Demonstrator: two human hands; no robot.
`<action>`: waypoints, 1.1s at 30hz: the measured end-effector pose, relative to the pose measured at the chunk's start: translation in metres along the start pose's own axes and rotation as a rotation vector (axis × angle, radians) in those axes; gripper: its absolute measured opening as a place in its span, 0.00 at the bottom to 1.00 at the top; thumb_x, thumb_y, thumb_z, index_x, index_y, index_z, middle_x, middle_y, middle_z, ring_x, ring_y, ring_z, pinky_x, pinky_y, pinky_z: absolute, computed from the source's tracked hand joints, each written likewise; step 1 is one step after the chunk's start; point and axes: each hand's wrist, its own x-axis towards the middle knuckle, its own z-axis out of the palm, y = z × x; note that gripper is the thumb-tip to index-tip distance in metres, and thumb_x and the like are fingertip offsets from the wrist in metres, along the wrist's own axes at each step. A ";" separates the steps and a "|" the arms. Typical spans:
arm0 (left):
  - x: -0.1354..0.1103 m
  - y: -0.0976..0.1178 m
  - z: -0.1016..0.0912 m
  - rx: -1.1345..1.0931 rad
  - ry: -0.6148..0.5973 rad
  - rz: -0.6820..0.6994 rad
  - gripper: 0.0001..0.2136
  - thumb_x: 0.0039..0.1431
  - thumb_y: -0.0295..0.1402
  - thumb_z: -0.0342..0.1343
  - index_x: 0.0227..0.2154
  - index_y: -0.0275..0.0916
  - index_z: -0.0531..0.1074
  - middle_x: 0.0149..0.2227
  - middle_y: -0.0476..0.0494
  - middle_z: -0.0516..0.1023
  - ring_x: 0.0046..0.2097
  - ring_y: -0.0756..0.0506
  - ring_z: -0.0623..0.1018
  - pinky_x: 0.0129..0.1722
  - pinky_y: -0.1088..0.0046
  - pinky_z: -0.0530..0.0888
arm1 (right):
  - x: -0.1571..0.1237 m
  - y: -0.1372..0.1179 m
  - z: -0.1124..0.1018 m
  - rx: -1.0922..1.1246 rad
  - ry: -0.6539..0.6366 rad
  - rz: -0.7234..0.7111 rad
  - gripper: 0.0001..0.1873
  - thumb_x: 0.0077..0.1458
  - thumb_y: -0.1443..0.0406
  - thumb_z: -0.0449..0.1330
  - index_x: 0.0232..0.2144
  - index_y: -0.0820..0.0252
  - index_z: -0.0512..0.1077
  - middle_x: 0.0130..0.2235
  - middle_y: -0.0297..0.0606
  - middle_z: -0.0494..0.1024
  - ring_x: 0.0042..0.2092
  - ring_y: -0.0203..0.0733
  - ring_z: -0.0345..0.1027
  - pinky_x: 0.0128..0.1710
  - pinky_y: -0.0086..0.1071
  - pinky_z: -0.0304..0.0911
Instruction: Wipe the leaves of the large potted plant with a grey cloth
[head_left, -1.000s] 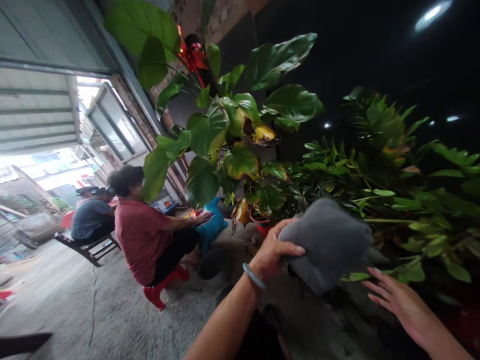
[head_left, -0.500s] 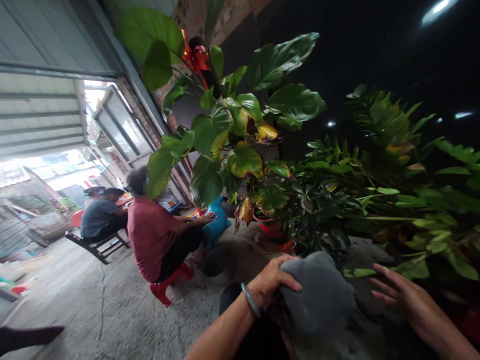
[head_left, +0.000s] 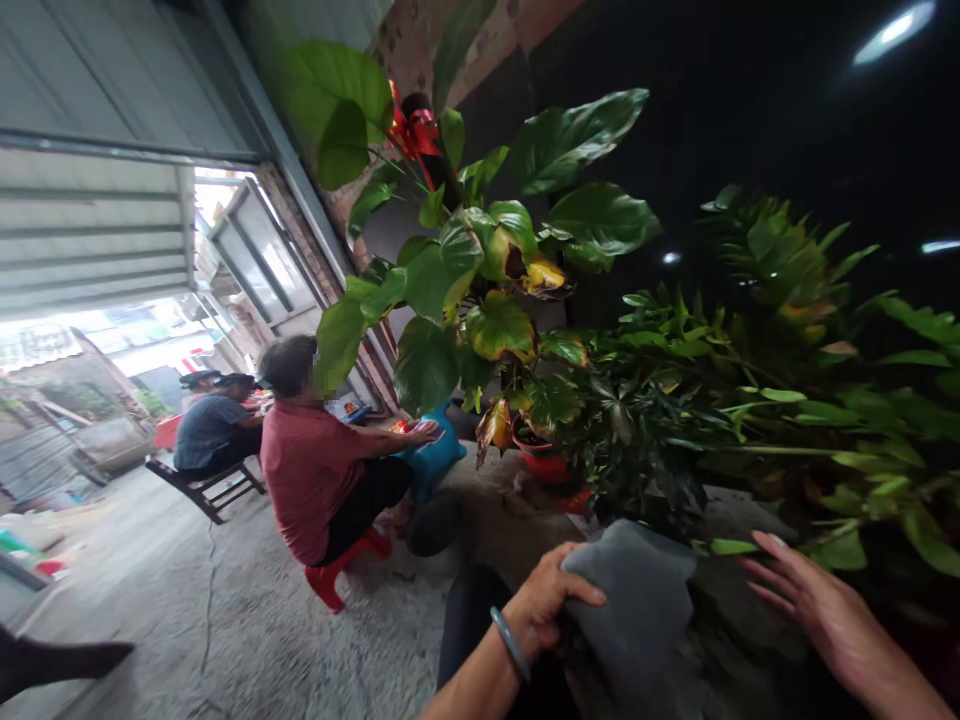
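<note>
My left hand [head_left: 546,600] grips the edge of a grey cloth [head_left: 637,600], thumb on top, low in the middle of the view; a grey-green bangle [head_left: 510,645] sits on that wrist. My right hand [head_left: 806,600] is open, fingers stretched toward the cloth, just right of it and not touching it. Above and behind both hands stand potted plants: a tall one with big green and yellowing leaves [head_left: 487,290] and a red bow [head_left: 412,130], in a red pot [head_left: 541,458], and bushy darker foliage [head_left: 750,400] at the right.
A person in a red shirt [head_left: 311,480] sits on a red stool [head_left: 337,575] left of the plants, beside a blue object [head_left: 435,455]. Another person [head_left: 214,430] sits farther back on a dark bench. The concrete floor [head_left: 225,620] stretches left toward an open doorway.
My left hand has brought the grey cloth down from in front of the foliage to low in the view. My right hand stayed open beside it.
</note>
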 end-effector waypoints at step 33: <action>-0.013 0.039 -0.001 -0.224 -0.009 0.149 0.18 0.29 0.25 0.58 0.31 0.39 0.75 0.23 0.49 0.76 0.28 0.46 0.74 0.34 0.69 0.68 | -0.010 0.002 0.016 0.103 -0.027 0.015 0.24 0.18 0.58 0.69 0.26 0.55 0.72 0.54 0.38 0.69 0.34 0.45 0.70 0.25 0.33 0.67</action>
